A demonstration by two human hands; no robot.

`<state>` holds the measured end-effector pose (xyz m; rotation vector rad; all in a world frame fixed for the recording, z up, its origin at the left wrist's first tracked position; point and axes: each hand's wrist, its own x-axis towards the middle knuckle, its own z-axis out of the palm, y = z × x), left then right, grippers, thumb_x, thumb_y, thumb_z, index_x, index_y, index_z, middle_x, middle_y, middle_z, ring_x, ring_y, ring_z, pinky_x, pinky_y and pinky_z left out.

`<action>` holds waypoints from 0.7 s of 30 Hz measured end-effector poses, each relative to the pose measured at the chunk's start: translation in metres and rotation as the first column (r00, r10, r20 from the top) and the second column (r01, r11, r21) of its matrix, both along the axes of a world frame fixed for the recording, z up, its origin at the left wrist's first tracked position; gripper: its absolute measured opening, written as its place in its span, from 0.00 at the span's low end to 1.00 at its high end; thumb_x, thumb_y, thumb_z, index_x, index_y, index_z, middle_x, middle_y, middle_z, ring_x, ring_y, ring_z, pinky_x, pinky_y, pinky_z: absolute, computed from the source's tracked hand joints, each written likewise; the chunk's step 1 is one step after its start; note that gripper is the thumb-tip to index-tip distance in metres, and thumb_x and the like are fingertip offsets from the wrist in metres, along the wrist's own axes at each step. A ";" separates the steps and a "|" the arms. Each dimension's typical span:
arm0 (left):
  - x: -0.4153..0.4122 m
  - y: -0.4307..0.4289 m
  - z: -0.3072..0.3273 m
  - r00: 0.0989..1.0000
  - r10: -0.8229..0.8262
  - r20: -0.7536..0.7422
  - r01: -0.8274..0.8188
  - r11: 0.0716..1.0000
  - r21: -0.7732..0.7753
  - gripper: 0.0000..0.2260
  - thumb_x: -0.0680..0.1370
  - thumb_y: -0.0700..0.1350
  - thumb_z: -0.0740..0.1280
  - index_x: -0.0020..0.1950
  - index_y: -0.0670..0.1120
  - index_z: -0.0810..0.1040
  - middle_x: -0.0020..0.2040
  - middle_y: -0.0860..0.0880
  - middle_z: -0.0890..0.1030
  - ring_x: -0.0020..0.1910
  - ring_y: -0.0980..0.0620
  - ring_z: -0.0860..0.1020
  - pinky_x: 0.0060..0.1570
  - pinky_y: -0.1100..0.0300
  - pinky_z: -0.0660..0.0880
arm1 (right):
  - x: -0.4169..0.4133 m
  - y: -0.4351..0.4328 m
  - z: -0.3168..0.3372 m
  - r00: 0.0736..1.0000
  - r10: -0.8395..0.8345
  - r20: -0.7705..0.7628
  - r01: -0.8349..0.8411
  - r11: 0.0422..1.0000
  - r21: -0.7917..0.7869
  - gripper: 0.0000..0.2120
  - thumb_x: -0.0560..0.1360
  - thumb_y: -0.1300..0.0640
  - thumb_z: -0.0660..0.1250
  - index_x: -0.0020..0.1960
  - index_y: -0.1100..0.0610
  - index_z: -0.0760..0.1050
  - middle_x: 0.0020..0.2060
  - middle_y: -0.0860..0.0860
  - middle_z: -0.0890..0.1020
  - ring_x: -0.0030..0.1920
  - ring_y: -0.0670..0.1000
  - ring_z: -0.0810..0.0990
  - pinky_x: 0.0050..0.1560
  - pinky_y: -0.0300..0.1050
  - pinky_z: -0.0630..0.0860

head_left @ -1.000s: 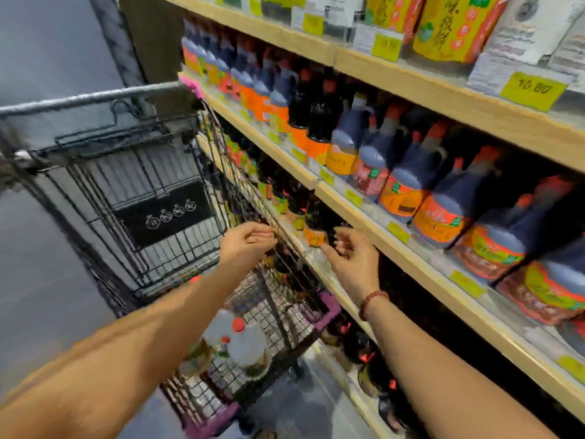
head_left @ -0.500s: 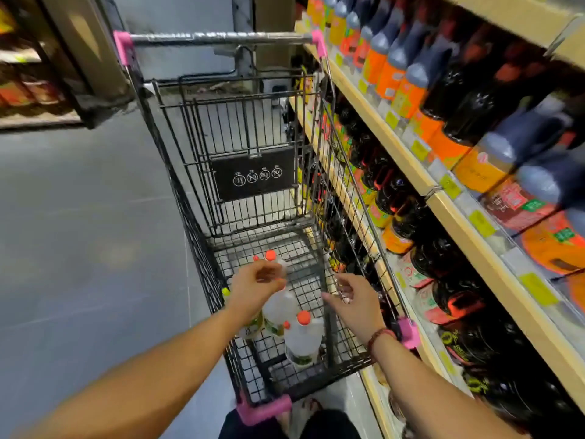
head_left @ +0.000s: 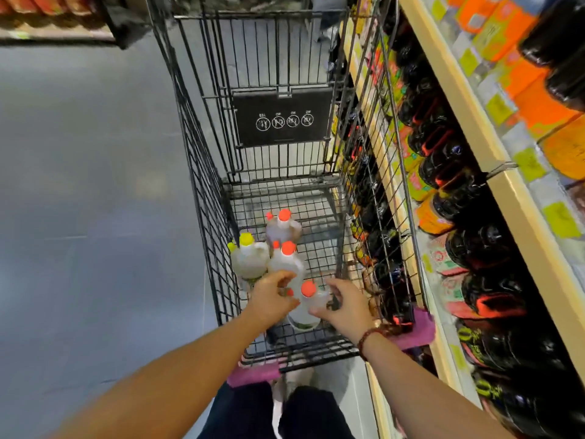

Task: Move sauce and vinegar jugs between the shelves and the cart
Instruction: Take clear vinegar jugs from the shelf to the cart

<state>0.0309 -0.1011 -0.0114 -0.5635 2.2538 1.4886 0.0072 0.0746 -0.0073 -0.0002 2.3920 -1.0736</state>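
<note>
A black wire cart (head_left: 202,172) stands next to the shelves (head_left: 509,201). Several clear vinegar jugs stand in its basket. The nearest one (head_left: 304,313) has an orange cap, and my left hand (head_left: 272,296) and my right hand (head_left: 345,307) sit on either side of it. Both hands have their fingers apart and curled toward the jug. I cannot tell whether they grip it. Behind it are two more orange-capped jugs (head_left: 285,263) (head_left: 283,228) and a yellow-capped jug (head_left: 250,263). Dark sauce jugs (head_left: 449,160) fill the shelves on the right.
The cart has pink corner bumpers (head_left: 414,331) and a black sign plate (head_left: 281,120) on its far flap. Its right side runs close along the shelf front. Grey floor (head_left: 95,201) lies to the left, and another shelf (head_left: 53,30) stands at the far left.
The view has tilted down into the cart. Both hands have dropped from the cart's rim to the nearest orange-capped jug and come closer together.
</note>
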 end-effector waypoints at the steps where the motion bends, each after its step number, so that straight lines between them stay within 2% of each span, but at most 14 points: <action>1: 0.000 0.002 -0.003 0.999 -0.031 0.023 0.031 0.999 -0.007 0.26 0.67 0.35 0.75 0.64 0.42 0.75 0.54 0.46 0.78 0.51 0.50 0.77 0.51 0.58 0.76 | -0.001 0.001 -0.006 1.000 0.002 0.021 -0.002 1.000 -0.002 0.32 0.62 0.54 0.80 0.63 0.55 0.73 0.55 0.49 0.75 0.56 0.48 0.75 0.58 0.41 0.72; 3: -0.001 0.006 -0.008 0.998 -0.055 0.042 0.056 0.998 -0.019 0.29 0.66 0.37 0.76 0.65 0.43 0.73 0.54 0.48 0.76 0.51 0.52 0.75 0.50 0.62 0.72 | -0.004 0.002 -0.016 0.998 0.034 0.050 -0.034 0.999 -0.005 0.32 0.62 0.54 0.80 0.63 0.54 0.73 0.55 0.48 0.75 0.56 0.48 0.75 0.58 0.39 0.71; 6: -0.004 0.011 -0.018 0.998 -0.051 0.041 0.051 0.999 -0.010 0.31 0.64 0.40 0.79 0.65 0.43 0.73 0.56 0.45 0.76 0.50 0.52 0.74 0.50 0.63 0.70 | -0.011 0.003 -0.029 0.989 0.115 0.097 -0.117 0.993 0.021 0.34 0.61 0.52 0.80 0.64 0.53 0.72 0.57 0.48 0.75 0.57 0.49 0.75 0.58 0.40 0.72; 10: -0.004 0.017 -0.026 0.999 -0.035 0.019 0.036 0.999 -0.034 0.28 0.63 0.43 0.80 0.61 0.46 0.77 0.49 0.50 0.76 0.46 0.51 0.72 0.45 0.65 0.71 | -0.016 -0.003 -0.040 0.978 0.166 0.129 -0.164 0.986 -0.023 0.32 0.60 0.57 0.80 0.63 0.56 0.74 0.56 0.52 0.78 0.53 0.50 0.76 0.52 0.38 0.71; 12: -0.003 0.019 -0.030 1.000 -0.011 -0.013 0.011 0.999 -0.032 0.25 0.62 0.42 0.80 0.57 0.47 0.80 0.46 0.52 0.75 0.45 0.52 0.72 0.42 0.69 0.68 | -0.018 -0.006 -0.044 0.973 0.187 0.133 -0.182 0.982 -0.049 0.34 0.60 0.59 0.80 0.63 0.56 0.73 0.57 0.53 0.77 0.55 0.50 0.75 0.54 0.40 0.71; 16: 0.000 0.020 -0.035 0.999 0.038 -0.015 -0.038 0.999 0.005 0.22 0.62 0.42 0.80 0.53 0.48 0.81 0.50 0.48 0.75 0.47 0.53 0.72 0.42 0.74 0.66 | -0.022 -0.007 -0.049 0.966 0.165 0.197 -0.145 0.983 -0.110 0.36 0.58 0.60 0.81 0.63 0.57 0.72 0.57 0.52 0.78 0.56 0.51 0.76 0.59 0.45 0.74; 21: 0.003 0.022 -0.035 0.993 0.118 -0.021 -0.116 0.991 0.069 0.19 0.61 0.42 0.80 0.48 0.54 0.79 0.50 0.46 0.77 0.47 0.53 0.73 0.44 0.69 0.68 | -0.021 -0.006 -0.053 0.972 0.143 0.186 -0.116 0.982 -0.147 0.35 0.56 0.60 0.82 0.61 0.58 0.75 0.56 0.55 0.79 0.56 0.53 0.78 0.59 0.48 0.75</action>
